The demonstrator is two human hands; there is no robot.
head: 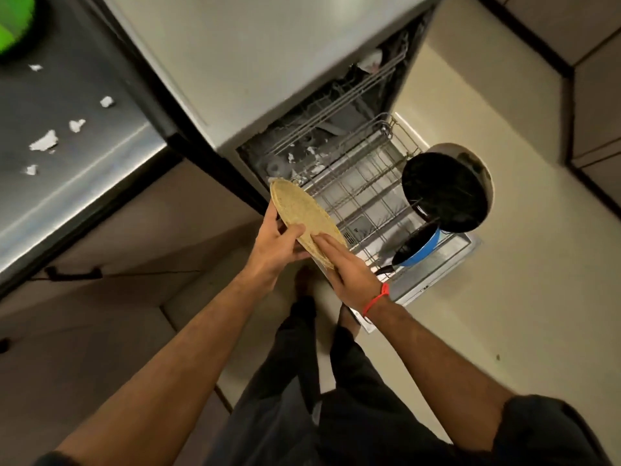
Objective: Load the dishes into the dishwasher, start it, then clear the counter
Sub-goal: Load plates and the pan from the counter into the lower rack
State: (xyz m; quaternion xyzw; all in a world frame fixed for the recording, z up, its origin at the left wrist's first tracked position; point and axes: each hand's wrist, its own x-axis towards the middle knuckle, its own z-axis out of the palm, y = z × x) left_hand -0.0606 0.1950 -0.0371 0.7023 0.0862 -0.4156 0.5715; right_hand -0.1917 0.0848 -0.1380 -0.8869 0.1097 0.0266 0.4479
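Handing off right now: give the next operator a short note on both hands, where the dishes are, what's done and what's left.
Left hand grips the tan plate from below; right hand rests flat fingers on its rim.
Plate is tilted over the pulled-out lower rack.
Already in the rack: a black pan and a blue pan.
Left: slot the plate, shut and start the dishwasher, clear the white scraps from the counter.

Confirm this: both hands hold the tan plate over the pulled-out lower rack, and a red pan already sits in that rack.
Not quite. The head view shows the pan is blue, not red. The rest holds: left hand and right hand hold the tan plate over the pulled-out lower rack.
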